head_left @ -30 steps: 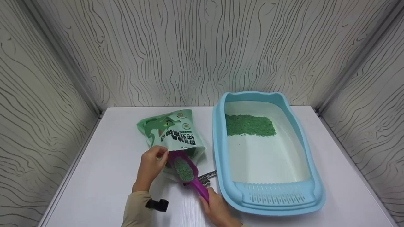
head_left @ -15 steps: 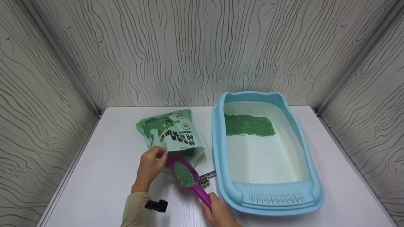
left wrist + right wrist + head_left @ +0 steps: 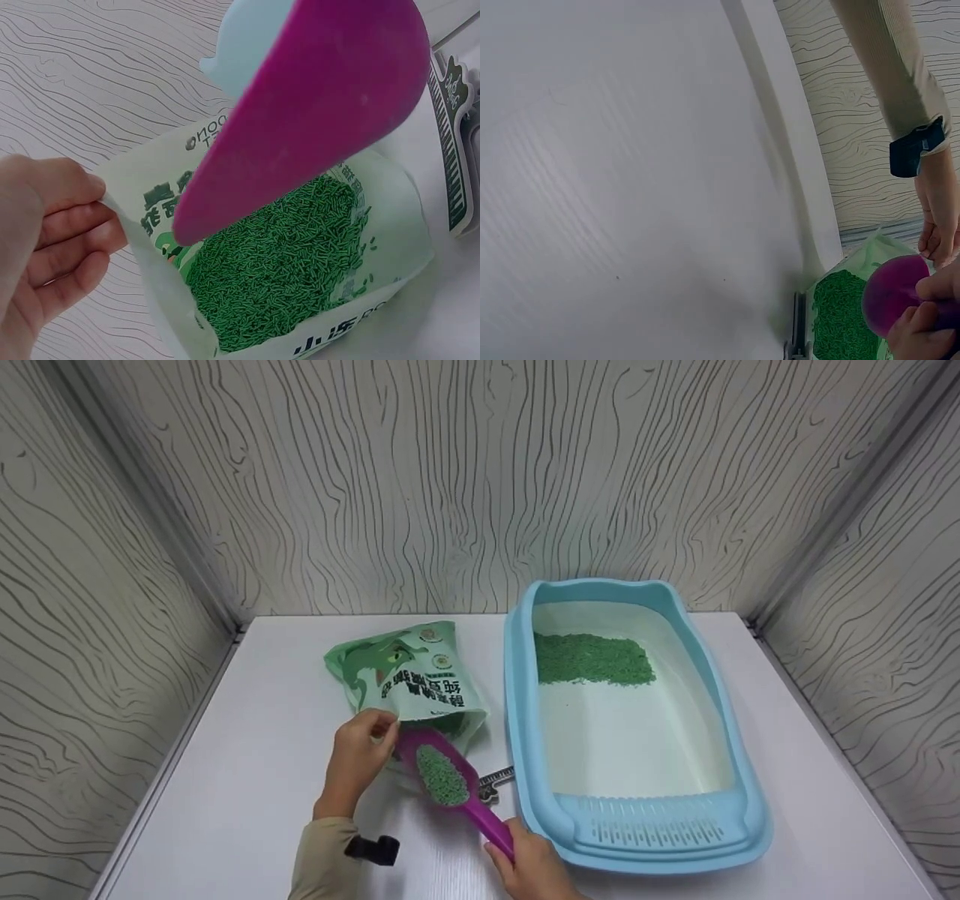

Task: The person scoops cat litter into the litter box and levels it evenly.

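Note:
A green bag of cat litter lies on the white table with its mouth toward me. My left hand pinches the upper edge of that mouth between thumb and finger. By its handle, my right hand grips a purple scoop heaped with green litter pellets. The scoop's tip is at the bag's opening. In the left wrist view the scoop's underside hangs above more pellets inside the bag. The right wrist view shows the scoop over the bag, partly covered by fingers.
To the right stands a blue litter box with a slotted front step. A patch of green pellets lies toward its back left. Between bag and box is a flat comb-like piece with dark stripes. Patterned panels enclose the table.
My right hand has drawn the loaded scoop down and to the right, partly out of the bag's mouth. The left hand and the bag have hardly moved.

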Tool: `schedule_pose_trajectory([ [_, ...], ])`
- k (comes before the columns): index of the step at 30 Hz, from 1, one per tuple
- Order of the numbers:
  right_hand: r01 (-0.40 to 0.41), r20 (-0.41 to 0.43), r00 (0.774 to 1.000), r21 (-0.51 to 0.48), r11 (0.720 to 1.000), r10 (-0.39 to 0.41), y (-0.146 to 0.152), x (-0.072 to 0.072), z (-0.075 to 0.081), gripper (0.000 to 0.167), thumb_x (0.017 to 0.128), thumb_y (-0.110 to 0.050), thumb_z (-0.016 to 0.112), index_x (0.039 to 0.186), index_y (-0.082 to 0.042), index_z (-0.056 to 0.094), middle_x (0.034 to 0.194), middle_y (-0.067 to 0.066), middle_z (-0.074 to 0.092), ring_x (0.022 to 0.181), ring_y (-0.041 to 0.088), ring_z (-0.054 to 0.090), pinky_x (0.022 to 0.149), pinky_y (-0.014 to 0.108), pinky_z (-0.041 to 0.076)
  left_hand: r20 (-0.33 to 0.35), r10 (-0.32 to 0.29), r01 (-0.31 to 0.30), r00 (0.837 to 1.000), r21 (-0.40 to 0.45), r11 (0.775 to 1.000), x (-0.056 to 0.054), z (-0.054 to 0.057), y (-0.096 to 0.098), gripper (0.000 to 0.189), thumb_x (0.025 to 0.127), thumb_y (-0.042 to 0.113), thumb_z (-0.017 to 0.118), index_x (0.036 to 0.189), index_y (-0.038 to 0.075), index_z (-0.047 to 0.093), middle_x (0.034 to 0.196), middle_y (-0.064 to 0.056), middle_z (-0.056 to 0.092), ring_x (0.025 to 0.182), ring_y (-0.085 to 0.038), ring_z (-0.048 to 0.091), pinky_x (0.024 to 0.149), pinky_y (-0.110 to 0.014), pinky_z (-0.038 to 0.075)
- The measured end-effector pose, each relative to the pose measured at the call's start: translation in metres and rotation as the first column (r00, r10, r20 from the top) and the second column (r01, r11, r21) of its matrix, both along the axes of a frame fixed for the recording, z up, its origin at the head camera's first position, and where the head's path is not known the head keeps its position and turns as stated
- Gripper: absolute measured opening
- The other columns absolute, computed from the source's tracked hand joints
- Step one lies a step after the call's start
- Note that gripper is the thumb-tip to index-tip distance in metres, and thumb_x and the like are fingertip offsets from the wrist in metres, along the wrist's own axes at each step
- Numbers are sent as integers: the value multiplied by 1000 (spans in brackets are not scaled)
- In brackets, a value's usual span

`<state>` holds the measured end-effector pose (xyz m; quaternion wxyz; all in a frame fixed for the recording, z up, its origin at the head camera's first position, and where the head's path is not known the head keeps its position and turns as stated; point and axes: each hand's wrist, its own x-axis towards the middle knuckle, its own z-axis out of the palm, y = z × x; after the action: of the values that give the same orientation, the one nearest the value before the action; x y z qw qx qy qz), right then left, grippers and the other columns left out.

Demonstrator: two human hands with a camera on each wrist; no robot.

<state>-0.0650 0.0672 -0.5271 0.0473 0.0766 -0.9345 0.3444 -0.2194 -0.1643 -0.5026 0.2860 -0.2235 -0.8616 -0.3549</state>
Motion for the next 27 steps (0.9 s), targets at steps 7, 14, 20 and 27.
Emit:
schedule_pose_trajectory([
  [7,-15,-68,998,4,1000,15,6,2,8,23,88,-21,67,91,-2,56,61,-4,50,56,-3,36,48,15,33,26,-3,3,1000,7,1000,1,0,-1,8,80,-1,72,84,4,67,77,-6,70,65,-16,65,61,-28,56],
  [14,-24,-77,997,-31,999,21,13,4,21,22,88,-19,67,93,0,57,62,-5,48,56,-4,35,49,14,34,31,0,-1,1000,8,1000,1,1,-1,8,80,-1,72,84,3,67,76,-7,70,65,-16,65,60,-28,56],
  [20,-41,-53,998,-52,998,38,18,6,29,23,89,-19,66,95,0,57,65,-3,52,58,-3,38,50,13,36,9,-3,2,1000,14,1000,1,0,-1,8,79,-2,72,83,2,67,75,-8,69,65,-17,65,60,-28,56],
  [27,-46,79,996,-65,997,51,24,7,38,28,90,-26,66,98,-1,56,68,-1,53,58,-1,40,52,14,37,0,-2,2,1000,7,1000,1,1,0,9,78,-2,72,83,2,66,74,-7,69,64,-17,64,59,-28,55],
])
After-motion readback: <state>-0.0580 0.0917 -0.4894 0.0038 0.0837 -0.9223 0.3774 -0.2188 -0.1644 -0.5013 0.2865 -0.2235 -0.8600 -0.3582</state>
